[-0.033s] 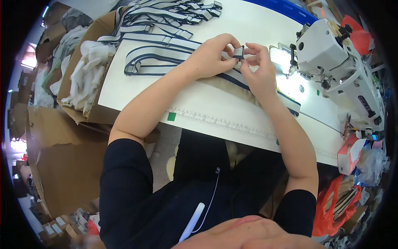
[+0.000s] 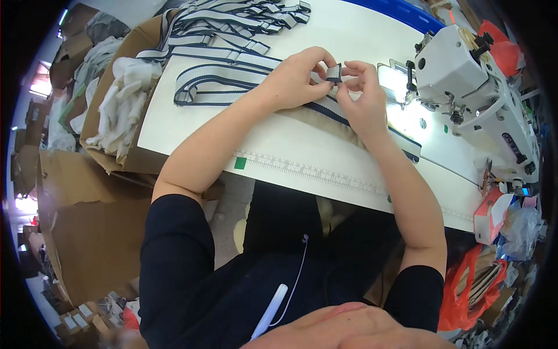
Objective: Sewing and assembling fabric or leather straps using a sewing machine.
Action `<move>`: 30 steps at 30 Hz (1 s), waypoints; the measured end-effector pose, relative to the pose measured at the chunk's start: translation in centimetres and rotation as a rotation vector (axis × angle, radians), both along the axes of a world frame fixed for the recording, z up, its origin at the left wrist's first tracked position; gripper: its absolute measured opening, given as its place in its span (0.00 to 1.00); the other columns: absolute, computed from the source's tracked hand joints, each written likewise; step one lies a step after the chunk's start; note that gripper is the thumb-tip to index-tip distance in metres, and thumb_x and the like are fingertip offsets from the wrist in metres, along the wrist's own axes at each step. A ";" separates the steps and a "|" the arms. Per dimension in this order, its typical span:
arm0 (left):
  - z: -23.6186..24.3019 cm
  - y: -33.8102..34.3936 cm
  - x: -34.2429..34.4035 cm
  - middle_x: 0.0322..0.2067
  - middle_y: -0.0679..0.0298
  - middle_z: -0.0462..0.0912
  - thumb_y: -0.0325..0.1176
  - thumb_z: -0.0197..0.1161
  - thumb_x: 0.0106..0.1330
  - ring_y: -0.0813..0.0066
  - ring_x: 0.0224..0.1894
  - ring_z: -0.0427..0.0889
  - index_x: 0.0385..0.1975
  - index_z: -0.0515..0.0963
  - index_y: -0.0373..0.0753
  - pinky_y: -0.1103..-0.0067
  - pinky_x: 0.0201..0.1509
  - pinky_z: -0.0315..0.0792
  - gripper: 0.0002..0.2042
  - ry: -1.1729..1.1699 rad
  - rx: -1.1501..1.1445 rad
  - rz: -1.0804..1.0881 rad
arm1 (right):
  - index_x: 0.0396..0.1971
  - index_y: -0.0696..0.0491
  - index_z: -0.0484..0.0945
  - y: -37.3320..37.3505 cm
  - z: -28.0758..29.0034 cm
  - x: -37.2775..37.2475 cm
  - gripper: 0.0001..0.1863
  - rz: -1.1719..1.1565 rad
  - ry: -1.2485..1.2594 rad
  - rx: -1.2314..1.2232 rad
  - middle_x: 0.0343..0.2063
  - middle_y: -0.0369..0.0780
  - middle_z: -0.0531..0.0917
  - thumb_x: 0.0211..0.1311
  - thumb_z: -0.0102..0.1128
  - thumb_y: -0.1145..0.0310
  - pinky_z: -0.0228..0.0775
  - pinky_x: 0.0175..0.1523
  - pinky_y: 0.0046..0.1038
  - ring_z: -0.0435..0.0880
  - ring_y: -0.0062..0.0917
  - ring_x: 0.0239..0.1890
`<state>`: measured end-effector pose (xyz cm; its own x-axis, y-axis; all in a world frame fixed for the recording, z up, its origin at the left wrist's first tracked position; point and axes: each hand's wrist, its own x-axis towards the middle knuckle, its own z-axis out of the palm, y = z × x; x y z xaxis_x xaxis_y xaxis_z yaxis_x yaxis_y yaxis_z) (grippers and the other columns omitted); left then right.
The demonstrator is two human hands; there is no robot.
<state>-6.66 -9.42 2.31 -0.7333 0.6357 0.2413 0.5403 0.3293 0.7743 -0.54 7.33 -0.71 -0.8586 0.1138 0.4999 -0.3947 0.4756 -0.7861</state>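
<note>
Over the white table, my left hand pinches the short folded end of a striped webbing strap, pale grey with navy edges. From the other side, the thumb and fingertips of my right hand close on that same end. A longer length of the same kind of webbing lies looped on the table left of my hands. Below my wrists, more of it runs to the lower right over a beige strip. How the pieces join is hidden behind my fingers.
A white sewing machine with its light on stands at the right. Several buckled straps are heaped at the far left. A printed ruler follows the table's near edge. Cardboard boxes stand left; a red bag hangs lower right.
</note>
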 end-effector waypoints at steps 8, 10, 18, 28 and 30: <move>-0.3 0.0 -0.2 0.39 0.62 0.80 0.27 0.61 0.60 0.77 0.37 0.81 0.46 0.74 0.37 0.83 0.36 0.77 0.14 0.048 -0.037 0.027 | 0.43 0.55 0.70 0.9 -0.8 -0.9 0.19 0.132 -0.066 -0.122 0.39 0.38 0.82 0.53 0.67 0.70 0.75 0.44 0.28 0.84 0.24 0.36; -0.3 -0.1 -0.4 0.39 0.62 0.80 0.28 0.62 0.61 0.78 0.35 0.81 0.47 0.75 0.37 0.83 0.36 0.77 0.14 0.103 -0.007 0.005 | 0.42 0.55 0.70 1.5 -0.7 -1.1 0.21 0.184 -0.101 -0.144 0.39 0.38 0.81 0.52 0.70 0.69 0.74 0.45 0.28 0.83 0.24 0.38; -1.1 -0.8 -1.7 0.39 0.64 0.82 0.29 0.67 0.61 0.78 0.38 0.83 0.47 0.79 0.40 0.83 0.39 0.77 0.15 0.162 -0.046 -0.084 | 0.39 0.54 0.71 1.7 -0.4 -1.1 0.22 0.189 -0.206 -0.108 0.38 0.37 0.81 0.48 0.75 0.67 0.74 0.47 0.26 0.83 0.24 0.40; -1.1 -0.1 -0.5 0.37 0.62 0.83 0.27 0.61 0.62 0.75 0.35 0.84 0.43 0.81 0.37 0.83 0.34 0.76 0.10 0.238 -0.031 0.013 | 0.34 0.56 0.75 0.9 -0.4 -0.7 0.09 0.040 -0.059 -0.005 0.30 0.39 0.85 0.57 0.63 0.69 0.76 0.41 0.26 0.86 0.24 0.35; -1.3 0.2 -0.3 0.34 0.61 0.83 0.26 0.59 0.61 0.74 0.31 0.83 0.40 0.81 0.36 0.82 0.31 0.76 0.09 0.351 -0.033 0.026 | 0.33 0.55 0.75 0.8 -0.5 -0.6 0.08 0.021 -0.050 0.017 0.29 0.38 0.85 0.57 0.62 0.69 0.76 0.39 0.26 0.87 0.24 0.35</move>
